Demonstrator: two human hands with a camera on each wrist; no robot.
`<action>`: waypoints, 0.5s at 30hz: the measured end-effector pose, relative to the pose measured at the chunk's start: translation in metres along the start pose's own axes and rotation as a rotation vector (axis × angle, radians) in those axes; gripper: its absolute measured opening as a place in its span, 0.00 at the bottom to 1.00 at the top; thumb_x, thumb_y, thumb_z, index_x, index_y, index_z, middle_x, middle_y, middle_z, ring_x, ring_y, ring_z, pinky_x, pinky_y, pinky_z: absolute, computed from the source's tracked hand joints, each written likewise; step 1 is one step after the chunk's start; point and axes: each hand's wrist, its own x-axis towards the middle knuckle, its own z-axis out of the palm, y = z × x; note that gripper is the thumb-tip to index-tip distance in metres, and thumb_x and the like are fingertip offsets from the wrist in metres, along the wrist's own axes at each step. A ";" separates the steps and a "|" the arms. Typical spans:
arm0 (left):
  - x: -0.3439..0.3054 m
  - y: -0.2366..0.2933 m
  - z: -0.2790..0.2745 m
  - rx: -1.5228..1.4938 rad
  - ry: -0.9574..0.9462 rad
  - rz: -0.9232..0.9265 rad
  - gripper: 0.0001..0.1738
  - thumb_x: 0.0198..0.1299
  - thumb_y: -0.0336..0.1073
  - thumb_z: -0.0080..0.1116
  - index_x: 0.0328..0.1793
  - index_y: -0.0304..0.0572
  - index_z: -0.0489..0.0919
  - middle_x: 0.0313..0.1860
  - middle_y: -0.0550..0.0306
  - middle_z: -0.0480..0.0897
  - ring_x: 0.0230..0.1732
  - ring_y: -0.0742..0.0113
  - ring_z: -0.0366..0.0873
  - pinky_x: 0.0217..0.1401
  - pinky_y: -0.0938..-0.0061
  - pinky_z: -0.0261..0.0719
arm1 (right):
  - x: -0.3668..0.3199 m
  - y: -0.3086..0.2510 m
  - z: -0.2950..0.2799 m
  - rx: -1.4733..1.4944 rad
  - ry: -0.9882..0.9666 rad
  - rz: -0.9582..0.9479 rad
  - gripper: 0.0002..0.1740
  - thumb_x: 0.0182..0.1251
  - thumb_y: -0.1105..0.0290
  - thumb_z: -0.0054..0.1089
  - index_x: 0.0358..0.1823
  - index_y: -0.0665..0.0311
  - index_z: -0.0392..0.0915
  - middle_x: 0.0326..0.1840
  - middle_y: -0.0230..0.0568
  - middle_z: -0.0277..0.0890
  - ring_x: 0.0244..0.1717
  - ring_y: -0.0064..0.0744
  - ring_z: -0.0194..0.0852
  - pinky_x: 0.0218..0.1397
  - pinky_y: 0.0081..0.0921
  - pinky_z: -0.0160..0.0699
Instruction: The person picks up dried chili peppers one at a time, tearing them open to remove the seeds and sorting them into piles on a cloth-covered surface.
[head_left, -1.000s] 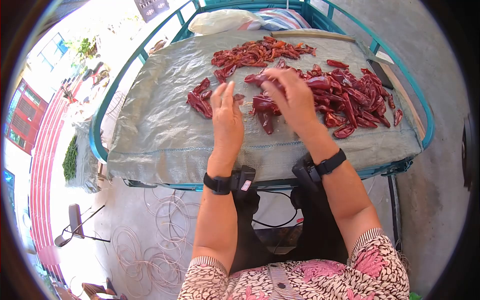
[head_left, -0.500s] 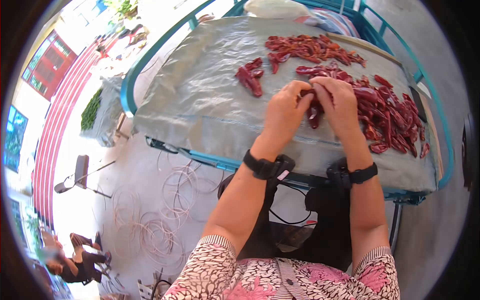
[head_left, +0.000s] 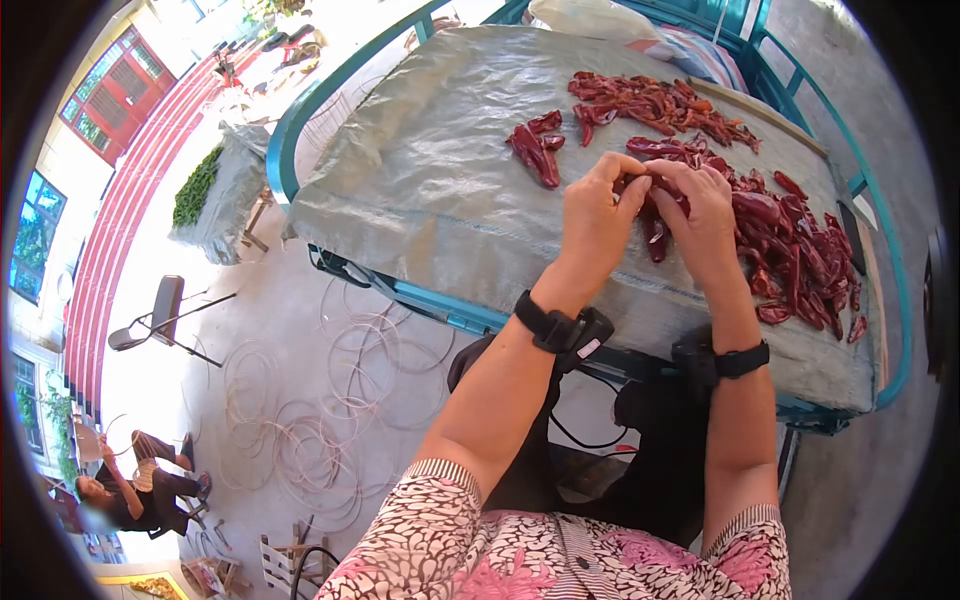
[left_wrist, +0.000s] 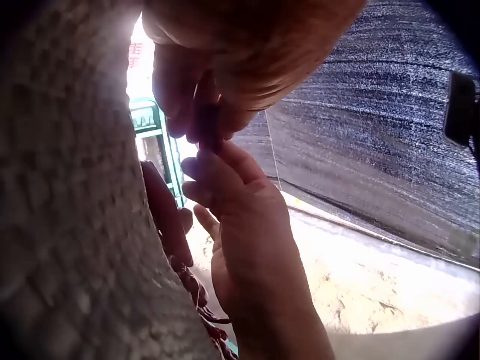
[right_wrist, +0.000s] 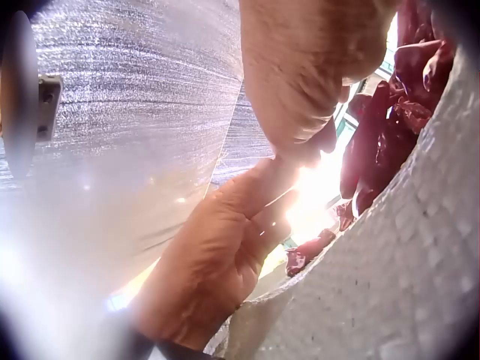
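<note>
Both hands meet over the near part of the sheet, fingertips together. My left hand [head_left: 597, 218] pinches one end of a dark red dried chili pepper [left_wrist: 208, 120], and my right hand [head_left: 708, 225] grips it from the other side. Fingers cover most of it in the head view. Just below the fingertips, another red pepper [head_left: 655, 238] lies on the sheet. Close to the right hand spreads a big heap of whole red peppers [head_left: 795, 250]. A small group of peppers [head_left: 538, 150] lies left of the hands, and a more orange-red pile [head_left: 650, 100] lies farther back.
The grey woven sheet [head_left: 430, 150] covers a cart bed with a teal rail [head_left: 283, 150] around it. White sacks [head_left: 585, 18] lie at the back. On the floor to the left are loose wire coils [head_left: 310, 450], a folding chair [head_left: 165, 310] and a seated person [head_left: 150, 490].
The hands, apart a second ago, have come together on one pepper and stay there. The head view has turned left, so cart and heaps appear farther right.
</note>
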 end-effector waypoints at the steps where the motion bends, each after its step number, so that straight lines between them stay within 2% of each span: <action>1: 0.001 0.001 0.000 0.051 0.012 -0.024 0.10 0.64 0.32 0.68 0.49 0.39 0.83 0.40 0.52 0.86 0.38 0.68 0.83 0.42 0.74 0.80 | -0.001 0.002 0.001 -0.019 0.027 0.000 0.12 0.67 0.68 0.66 0.51 0.54 0.84 0.43 0.35 0.86 0.47 0.39 0.80 0.66 0.38 0.65; 3: 0.001 0.001 -0.001 0.151 0.036 -0.073 0.12 0.63 0.34 0.69 0.50 0.40 0.83 0.47 0.50 0.85 0.48 0.63 0.83 0.51 0.68 0.80 | 0.001 0.005 -0.002 -0.041 0.070 0.034 0.13 0.67 0.69 0.66 0.52 0.53 0.84 0.43 0.35 0.86 0.47 0.39 0.80 0.67 0.39 0.65; 6: 0.000 0.000 -0.007 0.828 0.337 0.132 0.16 0.61 0.39 0.69 0.54 0.45 0.84 0.59 0.47 0.80 0.64 0.51 0.74 0.67 0.54 0.69 | 0.002 0.014 -0.008 -0.201 0.151 0.129 0.14 0.66 0.69 0.66 0.53 0.52 0.84 0.43 0.33 0.86 0.47 0.38 0.80 0.67 0.40 0.65; 9: 0.000 -0.021 -0.018 1.057 0.270 0.033 0.20 0.59 0.41 0.69 0.59 0.51 0.84 0.64 0.45 0.77 0.71 0.42 0.65 0.74 0.44 0.56 | -0.001 0.029 -0.005 -0.276 0.241 0.299 0.16 0.66 0.68 0.66 0.55 0.52 0.83 0.47 0.36 0.85 0.52 0.41 0.80 0.66 0.42 0.67; 12: -0.001 -0.029 -0.027 1.179 0.062 -0.153 0.21 0.60 0.42 0.69 0.60 0.52 0.84 0.63 0.45 0.79 0.70 0.46 0.68 0.72 0.44 0.58 | -0.004 0.033 -0.004 -0.223 0.253 0.333 0.17 0.65 0.68 0.65 0.55 0.53 0.83 0.51 0.39 0.84 0.56 0.44 0.78 0.66 0.43 0.67; 15: 0.004 -0.021 -0.026 1.054 0.137 -0.145 0.19 0.61 0.40 0.68 0.59 0.48 0.85 0.61 0.47 0.79 0.68 0.50 0.70 0.72 0.49 0.61 | -0.006 0.021 -0.003 -0.162 0.208 0.276 0.17 0.65 0.69 0.65 0.56 0.54 0.83 0.53 0.41 0.83 0.58 0.46 0.78 0.66 0.44 0.68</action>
